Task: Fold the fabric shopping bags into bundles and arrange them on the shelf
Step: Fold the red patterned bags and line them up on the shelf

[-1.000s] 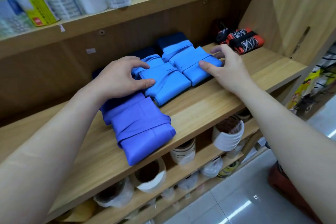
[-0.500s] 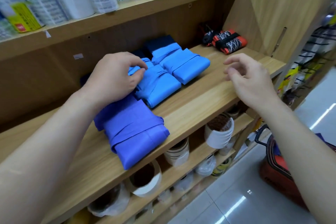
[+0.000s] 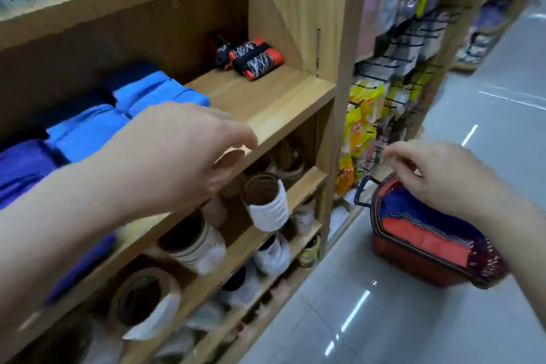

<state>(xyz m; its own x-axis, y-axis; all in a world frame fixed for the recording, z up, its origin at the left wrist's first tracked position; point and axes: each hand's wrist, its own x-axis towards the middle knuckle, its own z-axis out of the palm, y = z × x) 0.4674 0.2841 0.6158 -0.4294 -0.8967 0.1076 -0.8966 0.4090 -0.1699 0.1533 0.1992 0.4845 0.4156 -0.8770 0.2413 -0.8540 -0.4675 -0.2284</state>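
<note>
Both grips were empty: our right hand (image 3: 440,177), fingers loosely curled, hung over the red plastic basket (image 3: 413,263) of unfolded fabric bags (image 3: 425,233); our left hand (image 3: 189,151) hovered open before the wooden shelf (image 3: 266,97) holding folded blue bundles (image 3: 88,130). We judged the next move to be fetching another bag.

Folded blue bundles (image 3: 159,91) on wooden shelf (image 3: 266,97)

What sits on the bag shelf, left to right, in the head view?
Purple bundle → light blue bundle → second light blue bundle → bare shelf → orange-and-black bundle at the back right corner. The left hand hangs in front of the shelf edge.
</note>
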